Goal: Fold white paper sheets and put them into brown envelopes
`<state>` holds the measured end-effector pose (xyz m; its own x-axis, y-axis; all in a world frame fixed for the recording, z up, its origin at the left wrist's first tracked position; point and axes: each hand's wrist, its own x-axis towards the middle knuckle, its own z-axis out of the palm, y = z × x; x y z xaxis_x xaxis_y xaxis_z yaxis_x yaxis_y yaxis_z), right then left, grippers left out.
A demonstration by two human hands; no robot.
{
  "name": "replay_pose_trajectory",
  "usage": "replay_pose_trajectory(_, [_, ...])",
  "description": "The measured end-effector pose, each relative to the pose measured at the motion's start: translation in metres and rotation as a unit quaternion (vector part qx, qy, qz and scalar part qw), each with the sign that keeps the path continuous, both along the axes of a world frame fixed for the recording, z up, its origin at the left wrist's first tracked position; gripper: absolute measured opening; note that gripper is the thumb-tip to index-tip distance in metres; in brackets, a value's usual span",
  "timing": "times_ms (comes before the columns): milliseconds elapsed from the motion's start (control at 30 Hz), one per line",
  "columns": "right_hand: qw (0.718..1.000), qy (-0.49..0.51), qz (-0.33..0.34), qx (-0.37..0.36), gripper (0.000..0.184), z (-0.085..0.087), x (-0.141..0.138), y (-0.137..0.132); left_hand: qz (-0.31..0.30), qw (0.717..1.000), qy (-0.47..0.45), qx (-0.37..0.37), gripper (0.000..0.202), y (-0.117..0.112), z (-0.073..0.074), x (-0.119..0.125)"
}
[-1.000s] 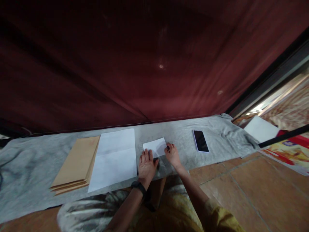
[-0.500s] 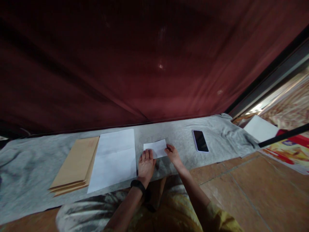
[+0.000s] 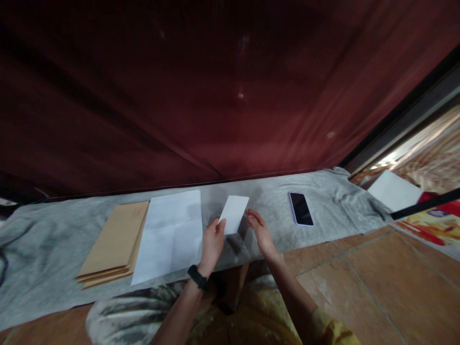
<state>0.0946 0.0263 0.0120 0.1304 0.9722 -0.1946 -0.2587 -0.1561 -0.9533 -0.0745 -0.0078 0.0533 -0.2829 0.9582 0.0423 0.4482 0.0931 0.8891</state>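
The left hand (image 3: pixel 212 245) pinches a small white rectangular paper (image 3: pixel 235 213) over the grey cloth-covered surface (image 3: pixel 271 191), right of a large white paper sheet (image 3: pixel 174 235). The right hand (image 3: pixel 261 234), its grip loosely released, is nearby.

Grey cloth (image 3: pixel 277 209) lies free between the right hand (image 3: pixel 260 232) and the obstructing phone (image 3: pixel 301 209)

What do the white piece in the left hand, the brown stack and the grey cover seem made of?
White piece: likely matte paper or card, thin and flat. Brown stack: probably kraft paper, dull tan, thin layered edges. Grey cover: seemingly plush fabric, soft, with wrinkles.
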Motion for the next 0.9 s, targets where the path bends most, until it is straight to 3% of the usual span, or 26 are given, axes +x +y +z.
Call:
replay_pose_trajectory(100, [0.999,0.005,0.038,-0.010,0.045,-0.005,-0.004,-0.002,0.019,0.972,-0.231,-0.028,0.042,0.003,-0.009,0.002])
replay_pose_trajectory(200, [0.996,-0.030,0.078,-0.018,0.040,-0.011,-0.006,-0.005,0.046,0.938,-0.338,-0.061,0.048,0.002,-0.023,0.006])
replay_pose_trajectory(400, [0.986,-0.130,0.105,0.013,0.029,-0.024,-0.002,-0.007,0.075,0.953,-0.288,-0.063,0.049,0.003,-0.044,0.002])
replay_pose_trajectory(567, [0.981,-0.162,0.101,-0.016,0.030,-0.026,0.000,-0.008,0.096,0.962,-0.251,-0.053,0.040,0.011,-0.054,-0.008])
replay_pose_trajectory(900, [0.987,-0.116,0.104,-0.036,0.028,-0.029,-0.003,-0.010,0.096,0.970,-0.218,-0.052,0.041,0.011,-0.051,-0.010])
